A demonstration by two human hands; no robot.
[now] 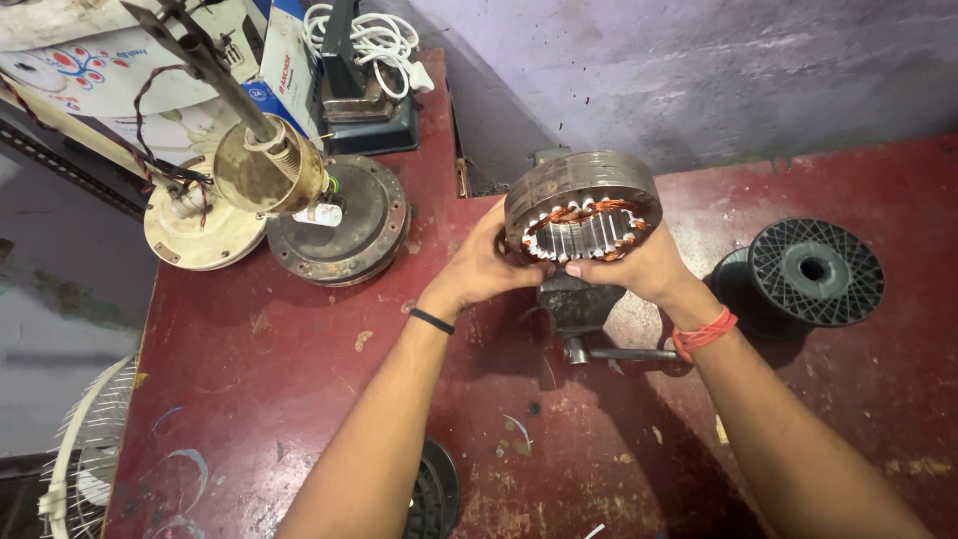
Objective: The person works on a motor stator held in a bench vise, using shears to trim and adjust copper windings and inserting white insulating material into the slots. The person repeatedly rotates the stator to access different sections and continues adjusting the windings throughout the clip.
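Copper-wound motor stator [582, 207] is held up over the middle of the red worktop [249, 399], above a small vise [579, 304]. Left hand [486, 265] and right hand [639, 265] both have fingers closed on its lower rim. Black empty spool [815, 271] stands near the right edge.

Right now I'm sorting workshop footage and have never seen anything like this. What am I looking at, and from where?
One picture, taken by a camera on a person's head, looking down at their own two bare hands over a worn red table. Both the left hand and the right hand hold up a round metal stator, a motor's ring, with copper windings inside. Below it stands a small vise. On the table: a black spool at right, and round motor housings and a white cable at left.
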